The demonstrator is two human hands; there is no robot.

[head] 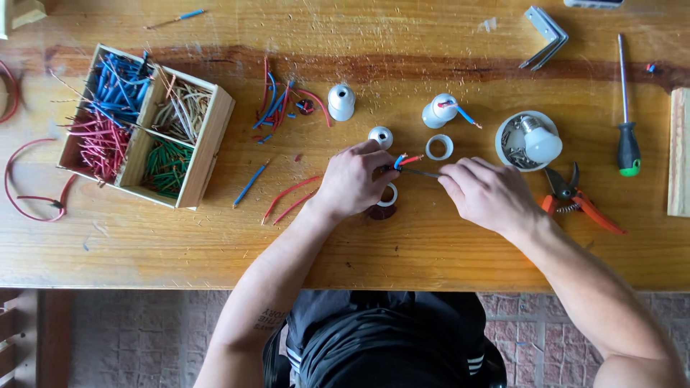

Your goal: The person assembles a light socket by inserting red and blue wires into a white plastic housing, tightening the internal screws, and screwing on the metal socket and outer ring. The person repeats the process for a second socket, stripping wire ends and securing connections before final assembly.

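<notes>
Both hands, left (353,179) and right (483,192), pinch a dark cable (420,172) baring blue and red wire ends.

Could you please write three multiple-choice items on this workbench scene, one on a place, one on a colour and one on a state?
1. Where does the green-handled screwdriver lie?
A. inside the wooden box
B. at the right of the table, beside the bowl
C. under the left hand

2. Which colours are the wire ends that stick out of the cable between the hands?
A. blue and red
B. green and beige
C. both black

3. What is the state of the bulb?
A. screwed into a socket
B. broken on the table
C. lying loose in the white bowl

Answers: 1 B, it lies right of the bowl, above the orange pliers. 2 A, one blue and one red tip show by the left hand. 3 C, it rests in the bowl, whole, while the right hand holds the cable.
</notes>
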